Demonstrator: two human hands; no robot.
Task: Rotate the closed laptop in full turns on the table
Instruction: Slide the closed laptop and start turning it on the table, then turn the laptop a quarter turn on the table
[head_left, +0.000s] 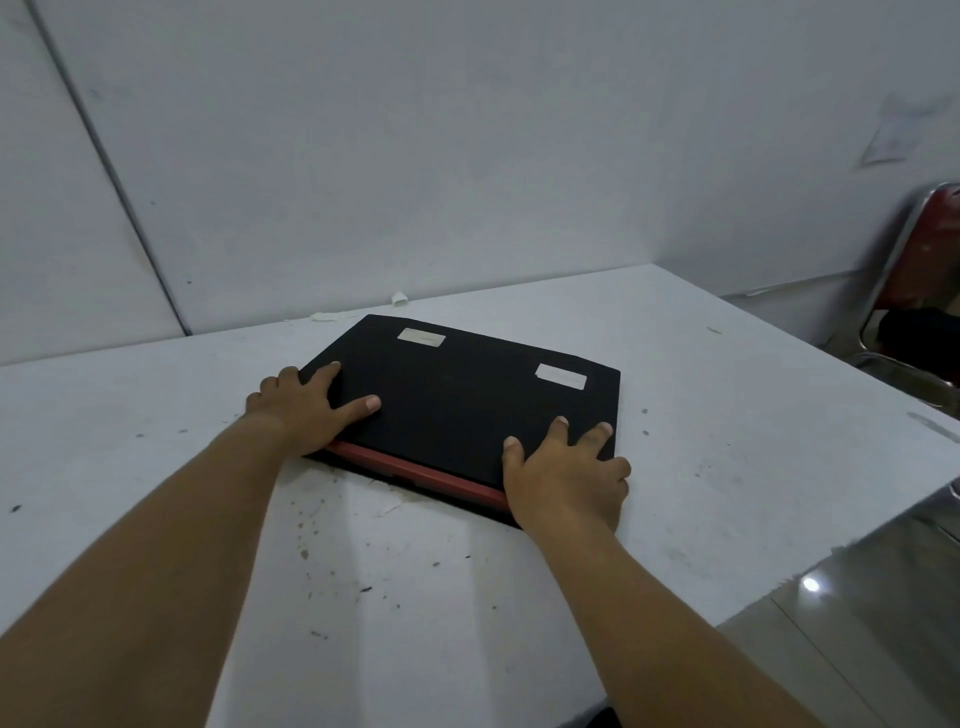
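Observation:
A closed black laptop (462, 395) lies flat on the white table (727, 415), skewed so its near edge, a red strip, runs down to the right. Two pale stickers sit on its lid near the far edge. My left hand (306, 410) grips the laptop's left near corner, fingers spread on the lid and thumb pointing right. My right hand (566, 478) holds the right near corner, fingers on the lid and palm over the edge.
A grey wall rises right behind the table. A chair (914, 291) with a chrome frame and red seat stands at the far right. The table's right edge drops to a shiny tiled floor (857, 597). Small scraps lie at the table's back edge.

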